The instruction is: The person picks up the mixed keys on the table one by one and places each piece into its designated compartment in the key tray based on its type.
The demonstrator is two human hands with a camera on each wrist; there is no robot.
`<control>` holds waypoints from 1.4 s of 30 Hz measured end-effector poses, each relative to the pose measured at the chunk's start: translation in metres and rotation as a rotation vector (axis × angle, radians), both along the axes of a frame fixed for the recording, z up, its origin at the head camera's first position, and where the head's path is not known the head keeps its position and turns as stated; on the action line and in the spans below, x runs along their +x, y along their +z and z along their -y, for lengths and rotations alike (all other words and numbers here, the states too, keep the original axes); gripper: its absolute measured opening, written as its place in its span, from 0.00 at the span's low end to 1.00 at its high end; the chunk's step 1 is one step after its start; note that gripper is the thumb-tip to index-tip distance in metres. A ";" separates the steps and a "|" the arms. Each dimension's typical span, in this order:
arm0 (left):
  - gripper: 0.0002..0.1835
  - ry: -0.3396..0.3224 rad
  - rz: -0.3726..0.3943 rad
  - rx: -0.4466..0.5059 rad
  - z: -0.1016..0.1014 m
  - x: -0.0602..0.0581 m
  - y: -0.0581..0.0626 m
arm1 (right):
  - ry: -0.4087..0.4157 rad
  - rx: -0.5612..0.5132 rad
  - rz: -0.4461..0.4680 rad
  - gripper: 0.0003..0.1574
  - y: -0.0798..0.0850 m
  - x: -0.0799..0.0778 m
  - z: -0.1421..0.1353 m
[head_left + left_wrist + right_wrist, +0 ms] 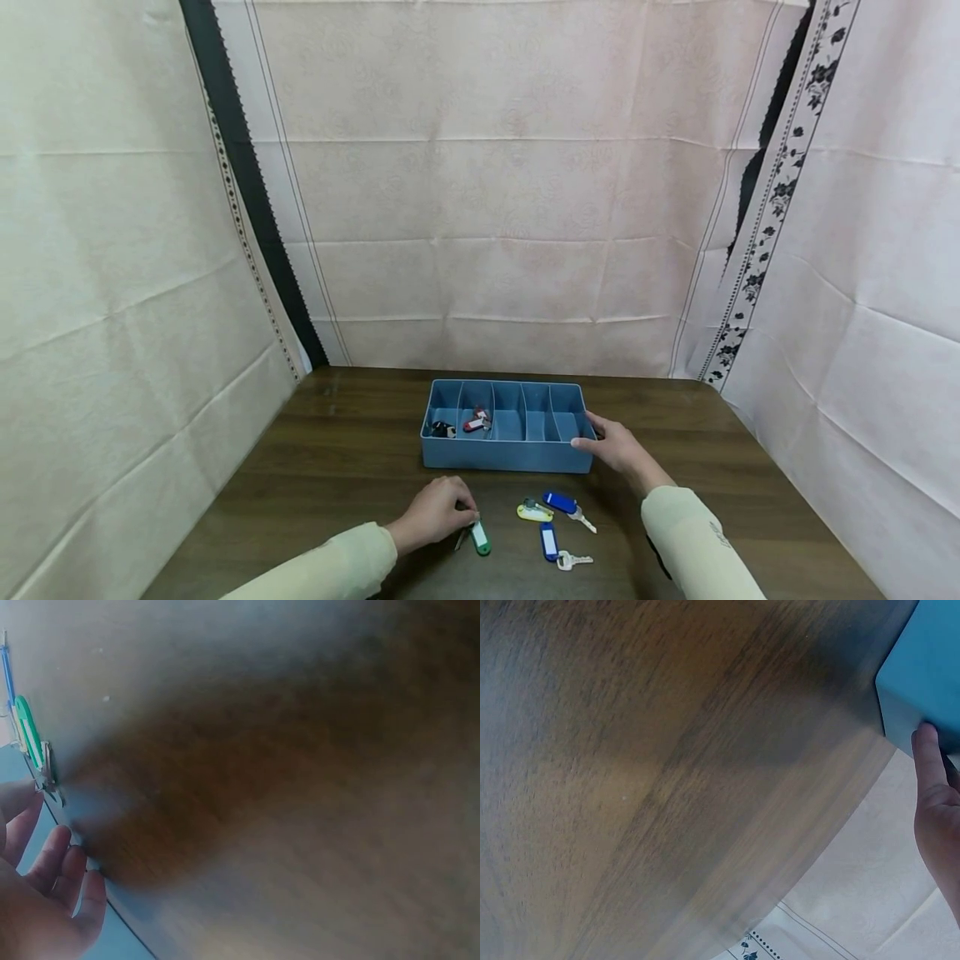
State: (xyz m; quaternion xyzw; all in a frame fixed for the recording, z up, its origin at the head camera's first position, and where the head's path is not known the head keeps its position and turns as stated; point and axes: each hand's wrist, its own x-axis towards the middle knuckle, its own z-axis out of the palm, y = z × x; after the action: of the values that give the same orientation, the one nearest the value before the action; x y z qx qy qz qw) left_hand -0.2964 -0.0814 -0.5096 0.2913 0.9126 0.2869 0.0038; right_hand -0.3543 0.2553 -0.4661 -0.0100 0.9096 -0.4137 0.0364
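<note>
My left hand (441, 510) pinches a key with a green key tag (481, 538) at the table's front. In the left wrist view the green tag (28, 731) and its metal key (48, 766) are at the thumb and index fingertips, the other fingers loosely bent. My right hand (617, 446) grips the right end of a blue compartment box (506, 456), thumb at the front corner, other fingers partly hidden behind the end wall. The right wrist view shows a finger of the hand (936, 795) against the box (930, 675).
Right of my left hand lie a yellow-tagged key (535, 512) and two blue-tagged keys (559, 502), (549, 542). In the box, a black-tagged item (442, 430) lies in the leftmost compartment and red-tagged keys (475, 423) in the second. Cloth curtains (480, 208) surround the wooden table (337, 467).
</note>
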 end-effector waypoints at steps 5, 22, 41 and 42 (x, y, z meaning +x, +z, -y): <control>0.03 -0.004 0.027 0.029 -0.001 -0.002 0.004 | -0.001 -0.003 -0.001 0.63 0.001 0.001 0.001; 0.03 0.059 -0.052 0.148 -0.011 -0.009 0.034 | -0.001 -0.006 0.001 0.63 0.003 0.002 0.001; 0.06 0.139 -0.092 0.269 -0.031 -0.030 0.070 | 0.027 -0.015 -0.013 0.61 0.003 0.000 0.000; 0.06 0.141 -0.092 0.283 -0.032 -0.032 0.072 | 0.028 -0.014 -0.015 0.61 0.003 0.000 0.001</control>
State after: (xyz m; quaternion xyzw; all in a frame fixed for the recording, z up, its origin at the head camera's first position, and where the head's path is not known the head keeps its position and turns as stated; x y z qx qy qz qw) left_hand -0.3283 -0.0489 -0.4377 0.2371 0.8805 0.3983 -0.0991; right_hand -0.3542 0.2548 -0.4632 -0.0259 0.9067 -0.4194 0.0353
